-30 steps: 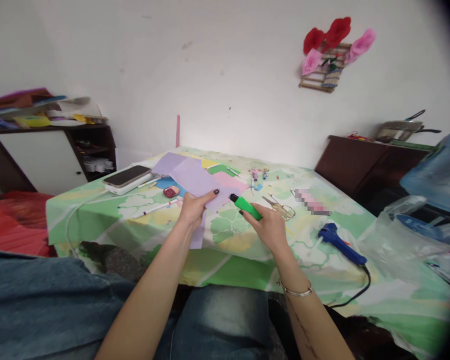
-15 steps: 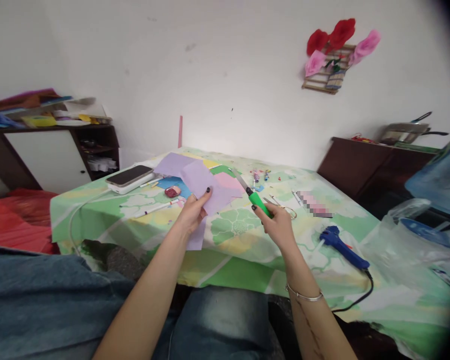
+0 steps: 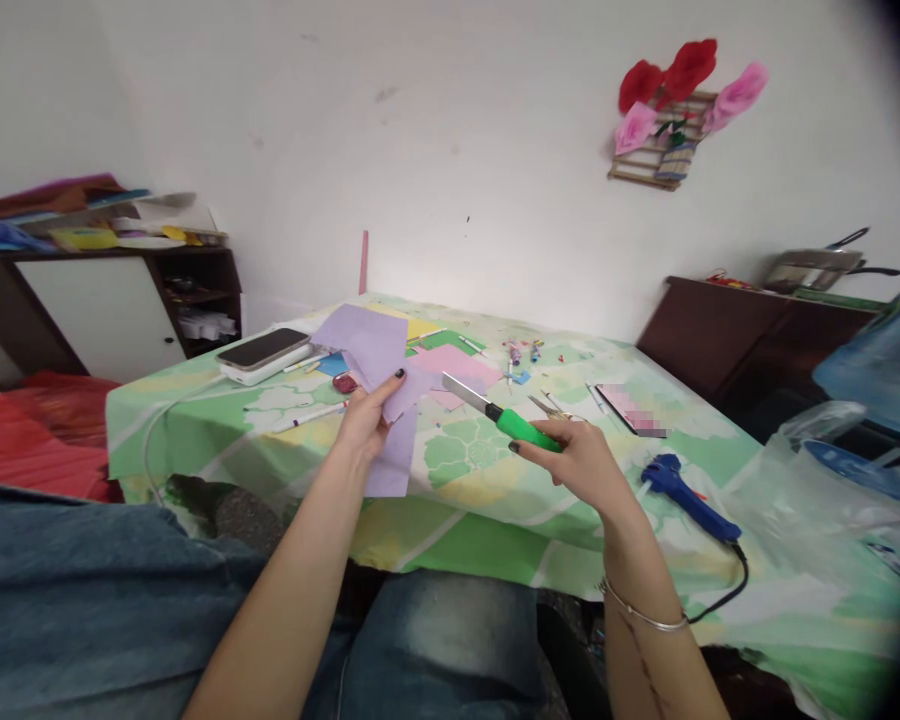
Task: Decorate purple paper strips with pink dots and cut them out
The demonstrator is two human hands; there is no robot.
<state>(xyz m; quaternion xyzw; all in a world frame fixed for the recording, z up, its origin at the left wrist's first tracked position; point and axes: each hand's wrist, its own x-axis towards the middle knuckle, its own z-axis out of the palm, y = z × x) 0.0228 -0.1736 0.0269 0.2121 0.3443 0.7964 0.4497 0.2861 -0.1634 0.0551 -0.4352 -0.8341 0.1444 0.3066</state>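
My left hand (image 3: pixel 367 418) pinches a sheet of purple paper (image 3: pixel 396 455), the thumb lying on top and the other fingers beneath. Part of the sheet hangs down over the table's front edge. My right hand (image 3: pixel 570 452) is closed round the green handle of a knife (image 3: pixel 521 428), whose blade points left toward the purple paper, close to its right edge. Another purple sheet (image 3: pixel 364 330) lies on the table behind, next to pink paper (image 3: pixel 461 365) and green paper (image 3: pixel 454 343). Scissors (image 3: pixel 546 407) rest just beyond my right hand, partly hidden by it.
A blue glue gun (image 3: pixel 690 497) with a black cord lies at the right. A phone (image 3: pixel 264 348) rests on a white device (image 3: pixel 266 367) at the left. Pens, including a white marker (image 3: pixel 311 416), lie about the flowered tablecloth (image 3: pixel 472 520). A clear plastic bag (image 3: pixel 784 490) occupies the right end.
My right hand has moved right and slightly down with the knife, and the blade now lies flatter, pointing left. My left hand has shifted slightly left with the purple paper.
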